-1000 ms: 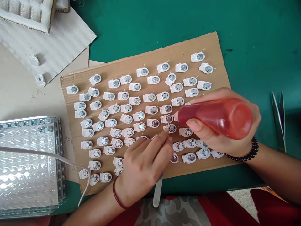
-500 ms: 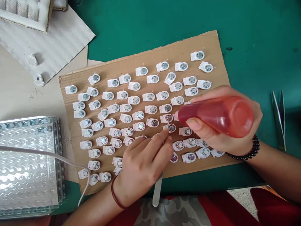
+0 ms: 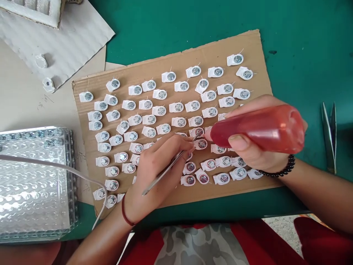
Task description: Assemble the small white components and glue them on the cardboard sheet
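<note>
My left hand (image 3: 162,162) pinches slim metal tweezers (image 3: 165,171), their tip on a small round part (image 3: 197,132) in a white holder. Wrapped in my right hand (image 3: 256,147) is a bottle of red liquid (image 3: 256,129), tilted so that its nozzle points left at the same part. Many similar white holders, each with a round metal piece and a thin wire, lie in rough rows on a brown cardboard sheet (image 3: 154,70). My hands hide some of them.
Another pair of tweezers (image 3: 329,136) lies on the green table (image 3: 303,66) at right. A clear plastic tray (image 3: 33,184) and a white cable (image 3: 79,176) are at left. Two loose white pieces rest on a pale sheet (image 3: 77,36) at upper left.
The tweezers in my left hand have swung from nearly upright to a slant, and the hand has turned. The bottle lies flatter, its base farther right. The whole view has shifted slightly.
</note>
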Demonstrator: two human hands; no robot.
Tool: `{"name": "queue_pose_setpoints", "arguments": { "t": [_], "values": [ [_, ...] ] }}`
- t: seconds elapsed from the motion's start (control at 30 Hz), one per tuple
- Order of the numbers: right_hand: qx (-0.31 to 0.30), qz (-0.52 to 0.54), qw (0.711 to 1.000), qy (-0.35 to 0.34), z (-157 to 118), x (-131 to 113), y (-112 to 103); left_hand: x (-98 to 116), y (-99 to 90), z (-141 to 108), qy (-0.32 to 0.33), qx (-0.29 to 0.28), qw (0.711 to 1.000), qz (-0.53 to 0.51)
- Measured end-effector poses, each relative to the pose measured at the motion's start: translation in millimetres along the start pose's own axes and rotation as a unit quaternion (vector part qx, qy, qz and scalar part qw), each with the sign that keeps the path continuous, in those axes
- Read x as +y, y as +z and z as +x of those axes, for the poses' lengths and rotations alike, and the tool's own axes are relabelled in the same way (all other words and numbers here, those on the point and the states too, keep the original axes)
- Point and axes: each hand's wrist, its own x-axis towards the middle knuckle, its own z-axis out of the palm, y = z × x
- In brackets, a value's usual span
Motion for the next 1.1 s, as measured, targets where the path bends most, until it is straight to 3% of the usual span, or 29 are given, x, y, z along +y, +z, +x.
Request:
{"name": "queue_pose_setpoints", "arguments": {
  "t": [0.4,0.7,1.1],
  "values": [
    [-0.019,-0.074,0.995,-0.066,0.7,0.1,-3.2,-0.3,-1.3,1.5,-0.012,0.004,1.000,0.000],
    [-0.033,-0.069,0.993,-0.087,1.0,-2.6,-5.6,-1.1,-0.7,2.1,-0.006,0.013,1.000,0.005],
    [-0.027,-0.041,0.997,-0.052,0.5,-0.7,-3.5,-1.7,-0.3,3.5,0.010,0.017,1.000,0.002]
  ]
}}
